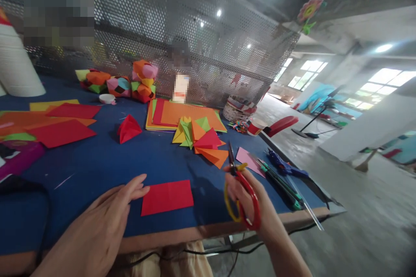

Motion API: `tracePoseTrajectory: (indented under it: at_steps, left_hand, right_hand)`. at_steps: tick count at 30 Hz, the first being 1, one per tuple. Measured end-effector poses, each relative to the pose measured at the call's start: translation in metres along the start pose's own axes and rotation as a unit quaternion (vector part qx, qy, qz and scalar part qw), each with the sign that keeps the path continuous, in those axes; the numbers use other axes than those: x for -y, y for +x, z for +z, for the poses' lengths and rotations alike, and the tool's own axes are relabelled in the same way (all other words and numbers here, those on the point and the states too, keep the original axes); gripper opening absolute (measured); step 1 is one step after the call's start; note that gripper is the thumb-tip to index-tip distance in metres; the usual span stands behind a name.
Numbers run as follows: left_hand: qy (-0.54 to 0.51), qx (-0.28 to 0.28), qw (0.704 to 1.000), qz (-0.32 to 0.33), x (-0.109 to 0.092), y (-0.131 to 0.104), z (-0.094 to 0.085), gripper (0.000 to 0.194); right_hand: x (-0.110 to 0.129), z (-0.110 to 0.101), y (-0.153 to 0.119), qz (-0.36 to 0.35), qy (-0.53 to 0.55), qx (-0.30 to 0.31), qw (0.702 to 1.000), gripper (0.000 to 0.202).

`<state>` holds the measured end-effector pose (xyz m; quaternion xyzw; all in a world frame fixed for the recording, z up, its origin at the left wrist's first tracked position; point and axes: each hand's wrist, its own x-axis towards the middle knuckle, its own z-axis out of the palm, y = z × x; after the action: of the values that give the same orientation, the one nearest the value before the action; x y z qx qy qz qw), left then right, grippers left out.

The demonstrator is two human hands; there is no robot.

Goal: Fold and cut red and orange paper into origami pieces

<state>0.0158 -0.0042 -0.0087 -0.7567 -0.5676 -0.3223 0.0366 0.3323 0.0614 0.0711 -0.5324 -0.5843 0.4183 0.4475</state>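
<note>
A red paper rectangle lies flat on the blue table near its front edge. My left hand rests at the paper's left end, fingers stretched out, fingertips touching or just over its upper left corner. To the right of the paper, my right hand holds scissors with red and yellow handles, blades pointing away from me. Behind them lie folded yellow, green, orange and red paper pieces. A folded red piece stands further left.
Stacked coloured sheets and paper balls sit at the back. Red sheets lie left. On the right are a cutter, a blue glue gun, pink paper and a cup. A mesh screen stands behind.
</note>
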Motion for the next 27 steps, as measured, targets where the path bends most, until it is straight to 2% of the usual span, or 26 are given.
tracePoseTrajectory:
  at_steps: [3,6,8,12,14,17,18,19,21,23,25,27]
  left_hand:
    - [0.026,-0.014,0.998,0.053,-0.012,0.013,-0.008,0.052]
    - [0.052,-0.035,0.996,0.07,-0.024,0.026,-0.011,0.048]
    - [0.07,-0.041,0.993,0.085,-0.029,0.034,-0.01,0.046]
    - [0.073,-0.002,0.99,0.123,-0.031,0.046,-0.006,0.048]
    - [0.05,0.057,0.99,0.116,-0.032,0.052,-0.005,0.055]
    - [0.022,0.158,0.985,0.059,-0.037,0.061,-0.008,0.067]
    - [0.02,0.183,0.982,0.035,-0.039,0.064,-0.01,0.07]
    - [0.02,0.204,0.979,0.015,-0.041,0.066,-0.011,0.072]
    - [0.022,0.232,0.972,-0.015,-0.044,0.069,-0.014,0.074]
    - [0.02,0.249,0.968,-0.032,-0.045,0.071,-0.015,0.075]
    - [0.012,0.26,0.965,-0.04,-0.043,0.071,-0.017,0.075]
    - [0.001,0.273,0.961,-0.042,-0.039,0.071,-0.018,0.076]
  right_hand:
    - [-0.014,-0.043,0.005,-0.013,-0.138,-0.067,0.988,0.047]
    - [-0.03,-0.076,0.01,0.014,-0.335,-0.124,0.934,0.049]
    - [-0.037,-0.084,0.012,0.038,-0.418,-0.126,0.899,0.048]
    - [-0.038,-0.076,0.019,0.039,-0.491,-0.136,0.859,0.042]
    - [-0.034,-0.066,0.023,-0.006,-0.504,-0.15,0.851,0.041]
    - [-0.023,-0.045,0.027,-0.095,-0.508,-0.171,0.839,0.038]
    - [-0.019,-0.035,0.026,-0.117,-0.495,-0.154,0.847,0.035]
    - [-0.014,-0.025,0.025,-0.135,-0.468,-0.11,0.867,0.032]
    - [-0.003,-0.003,0.022,-0.16,-0.391,0.044,0.905,0.025]
    - [0.008,0.018,0.02,-0.149,-0.336,0.162,0.916,0.021]
    - [0.016,0.034,0.022,-0.127,-0.333,0.205,0.912,0.019]
    - [0.022,0.044,0.027,-0.109,-0.359,0.215,0.901,0.018]
